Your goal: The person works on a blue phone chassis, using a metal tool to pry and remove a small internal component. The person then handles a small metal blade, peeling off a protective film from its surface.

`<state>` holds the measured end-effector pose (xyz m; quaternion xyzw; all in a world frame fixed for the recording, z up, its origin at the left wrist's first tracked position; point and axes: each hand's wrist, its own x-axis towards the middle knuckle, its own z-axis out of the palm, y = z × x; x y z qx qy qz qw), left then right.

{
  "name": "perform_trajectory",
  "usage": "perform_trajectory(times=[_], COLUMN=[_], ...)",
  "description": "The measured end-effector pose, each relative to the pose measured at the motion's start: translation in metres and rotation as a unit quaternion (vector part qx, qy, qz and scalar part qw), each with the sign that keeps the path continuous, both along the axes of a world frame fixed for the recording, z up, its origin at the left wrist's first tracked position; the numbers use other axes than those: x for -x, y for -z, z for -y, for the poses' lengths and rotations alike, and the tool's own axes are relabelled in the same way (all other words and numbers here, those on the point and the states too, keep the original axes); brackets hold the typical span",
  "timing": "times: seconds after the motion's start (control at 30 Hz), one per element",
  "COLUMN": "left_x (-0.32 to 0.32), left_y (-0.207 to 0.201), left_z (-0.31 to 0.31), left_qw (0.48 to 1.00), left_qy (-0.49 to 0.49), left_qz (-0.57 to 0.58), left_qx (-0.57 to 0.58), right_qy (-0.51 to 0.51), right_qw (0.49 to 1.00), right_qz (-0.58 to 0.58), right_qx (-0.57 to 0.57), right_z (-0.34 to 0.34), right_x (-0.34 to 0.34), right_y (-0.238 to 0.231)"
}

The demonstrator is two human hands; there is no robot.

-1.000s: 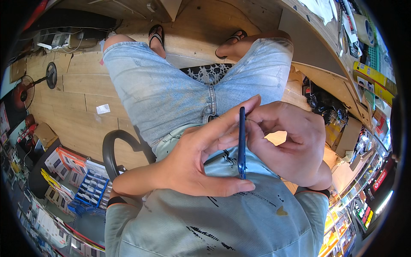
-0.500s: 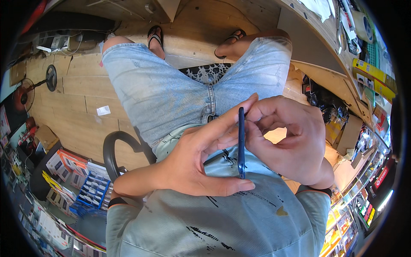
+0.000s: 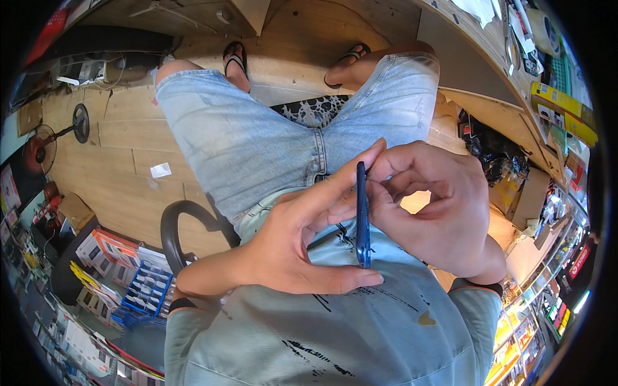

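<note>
I have the thin dark blue slab up in front of the pale shirt, edge-on to the head view and running nearly straight from near to far, so neither broad face shows clearly. The left hand grips it from the left: the thumb meets its near end, the index finger reaches past its far end, and a hollow is left between palm and slab. The right hand sits on the right, thumb and index finger drawn narrow at the tips close against the slab's far half, with a bright gap inside the curl. I cannot tell from here whether those right fingers pinch something small or only press on the slab.

To work well at that spot, I would leave all the steadying to the left hand, pressing on the two ends rather than the faces, and move the right fingertips in small, straight strokes. Tilting the slab slightly should open up the contact, which is blocked now. A slip looks likeliest at the near end, where the thumb alone bears it; the denim shorts on the far side might catch a dropped part
</note>
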<state>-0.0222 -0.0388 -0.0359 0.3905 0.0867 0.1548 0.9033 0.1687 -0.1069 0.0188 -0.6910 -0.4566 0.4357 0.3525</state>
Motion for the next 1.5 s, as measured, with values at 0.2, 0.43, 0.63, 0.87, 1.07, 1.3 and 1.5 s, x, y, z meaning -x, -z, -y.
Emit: perform_trajectory(times=[0.2,0.43,0.63,0.87,1.07,1.3,1.5], left_x=[0.0,-0.001,-0.003,-0.004,-0.003,-0.001,0.0], left_y=[-0.003,-0.004,-0.005,-0.007,-0.005,-0.005,-0.005], left_z=[-0.002,-0.002,-0.002,-0.002,-0.005,-0.004,-0.007], left_qw=[1.0,1.0,1.0,0.999,1.0,0.996,0.997], left_qy=[0.01,0.0,0.002,-0.005,0.002,-0.008,0.005], left_qz=[-0.022,-0.024,-0.016,-0.033,-0.013,-0.015,-0.02], left_qx=[-0.006,-0.001,0.003,0.001,-0.01,0.089,0.079], right_qy=[0.0,0.004,-0.004,-0.002,0.0,0.078,0.016], right_qw=[1.0,1.0,1.0,1.0,0.997,0.986,0.998], right_qz=[0.003,-0.005,0.0,0.001,0.021,-0.148,-0.065], right_qx=[0.011,0.026,0.015,-0.017,-0.07,0.008,0.014], right_z=[0.0,0.003,0.003,0.004,0.005,0.005,0.009], right_x=[0.0,0.001,0.002,0.002,0.0,-0.002,-0.009], right_y=[0.0,0.002,0.002,0.005,0.008,0.01,0.01])
